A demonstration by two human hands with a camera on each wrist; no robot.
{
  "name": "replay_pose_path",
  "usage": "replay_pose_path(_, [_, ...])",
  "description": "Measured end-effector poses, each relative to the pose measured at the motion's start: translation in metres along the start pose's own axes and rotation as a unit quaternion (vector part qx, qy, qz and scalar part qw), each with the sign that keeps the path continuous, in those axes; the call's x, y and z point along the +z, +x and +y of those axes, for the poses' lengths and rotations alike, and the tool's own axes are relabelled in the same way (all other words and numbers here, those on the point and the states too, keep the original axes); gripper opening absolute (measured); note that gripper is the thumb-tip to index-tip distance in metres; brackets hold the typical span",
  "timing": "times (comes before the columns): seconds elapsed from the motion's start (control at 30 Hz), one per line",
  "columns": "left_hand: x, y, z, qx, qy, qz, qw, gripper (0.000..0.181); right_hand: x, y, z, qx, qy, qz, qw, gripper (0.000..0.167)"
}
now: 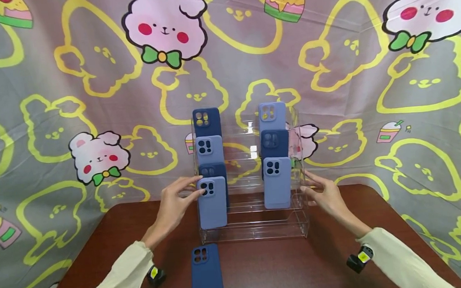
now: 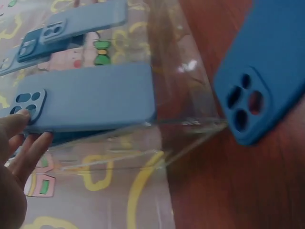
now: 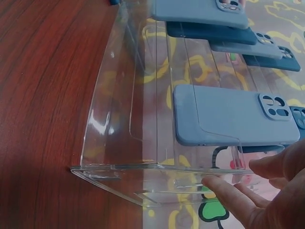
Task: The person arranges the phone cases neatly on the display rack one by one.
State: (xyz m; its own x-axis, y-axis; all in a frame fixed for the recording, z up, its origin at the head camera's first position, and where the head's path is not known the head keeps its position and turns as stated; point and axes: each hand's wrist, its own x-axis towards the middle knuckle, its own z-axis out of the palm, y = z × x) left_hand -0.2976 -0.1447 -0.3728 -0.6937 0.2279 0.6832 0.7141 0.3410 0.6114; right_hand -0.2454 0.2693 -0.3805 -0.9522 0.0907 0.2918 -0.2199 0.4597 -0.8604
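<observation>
A clear acrylic tiered display stand (image 1: 252, 231) stands on the table with phone cases in two columns. My left hand (image 1: 178, 196) pinches the light blue phone case (image 1: 213, 212) at the front of the left column. Its thumb lies over the camera cutout, and the other fingers are at the case's side edge in the left wrist view. My right hand (image 1: 325, 195) holds the stand's right side panel (image 3: 176, 168), thumb and fingers about its edge. Beside it, a light blue case (image 1: 277, 185) leans at the front of the right column.
A dark blue phone case (image 1: 206, 275) lies on the brown table (image 1: 271, 270), in front of the stand's left side. Higher tiers carry dark and light blue cases, including a dark one (image 1: 213, 129) at top left. Behind hangs a cartoon-printed cloth (image 1: 241, 67).
</observation>
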Motion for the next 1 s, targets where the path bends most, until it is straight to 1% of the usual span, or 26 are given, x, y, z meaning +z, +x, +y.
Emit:
replay_pose_path(0.1, [0.005,-0.009,-0.005,0.016,0.023,0.006,0.9996,0.038,0.000,0.000,0.000,-0.002,0.004,-0.002,1.0000,0.058])
replay_pose_path(0.2, [0.010,-0.019,-0.010,0.024,0.033,0.017,0.9990,0.040,0.000,-0.001,-0.001,-0.001,0.002,-0.002,1.0000,0.058])
replay_pose_path(0.27, [0.015,-0.023,-0.013,0.035,0.042,0.019,0.9983,0.041,0.000,-0.001,-0.002,0.001,0.000,0.000,1.0000,0.059])
replay_pose_path(0.43, [0.025,-0.031,-0.017,0.072,0.063,0.027,0.9951,0.042,0.000,0.000,-0.002,0.004,-0.004,0.000,1.0000,0.059])
replay_pose_path(0.53, [0.029,-0.033,-0.017,0.085,0.085,0.038,0.9921,0.045,0.001,0.000,-0.001,0.000,0.001,-0.001,1.0000,0.059])
replay_pose_path(0.67, [0.031,-0.035,-0.015,0.091,0.114,0.042,0.9884,0.047,0.001,0.000,-0.001,-0.005,0.001,0.000,1.0000,0.058])
replay_pose_path(0.73, [0.032,-0.035,-0.016,0.090,0.113,0.045,0.9884,0.047,0.001,-0.001,0.000,-0.005,-0.004,0.001,1.0000,0.058])
replay_pose_path(0.9, [0.034,-0.037,-0.017,0.082,0.091,0.053,0.9911,0.049,0.000,-0.001,0.000,-0.002,-0.008,0.000,1.0000,0.059])
replay_pose_path(0.97, [0.034,-0.037,-0.017,0.081,0.103,0.049,0.9902,0.049,0.000,-0.001,0.000,-0.002,-0.008,-0.001,1.0000,0.059])
replay_pose_path(1.0, [0.034,-0.037,-0.017,0.083,0.119,0.047,0.9883,0.049,0.000,0.000,0.000,-0.003,-0.007,-0.001,1.0000,0.059])
